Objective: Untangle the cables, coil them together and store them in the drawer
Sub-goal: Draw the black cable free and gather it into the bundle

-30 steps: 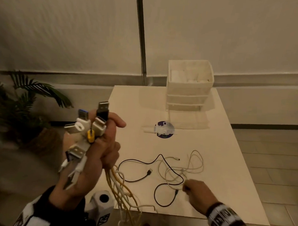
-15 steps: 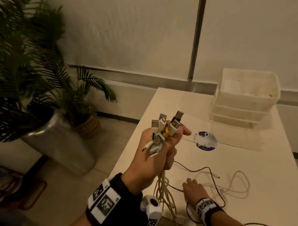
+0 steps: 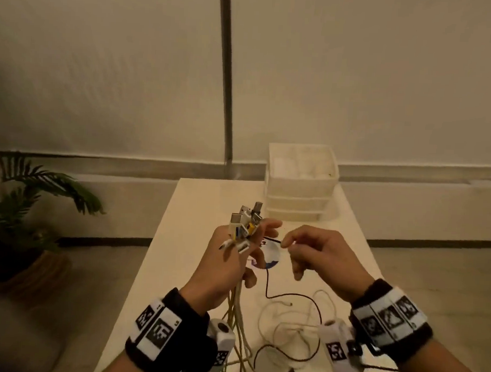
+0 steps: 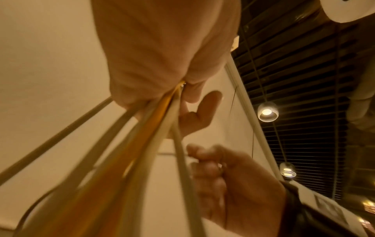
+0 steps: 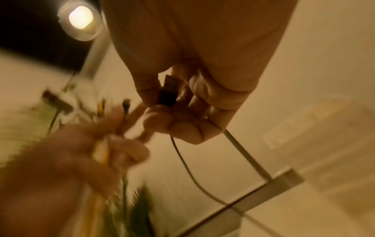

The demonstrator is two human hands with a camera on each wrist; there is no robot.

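Note:
My left hand (image 3: 235,258) is raised over the white table (image 3: 198,212) and grips a bundle of white and yellow cables (image 3: 237,312). Their USB plugs (image 3: 245,222) stick up above my fingers, and the cords (image 4: 154,144) hang down past my wrist. Beside it, my right hand (image 3: 317,253) pinches the plug of a black cable (image 5: 168,91). That black cable (image 3: 268,282) drops to the table, where it lies looped with a loose white cable (image 3: 294,323). A white stack of drawers (image 3: 300,185) stands at the table's far end.
A round blue and white disc (image 3: 272,257) lies on the table behind my hands. Potted plants (image 3: 27,204) stand on the floor to the left. A pale wall with a grey post (image 3: 226,86) runs behind the table.
My right hand has risen from the table with the black cable's plug, up next to my left hand. The view has swung back to centre on the table.

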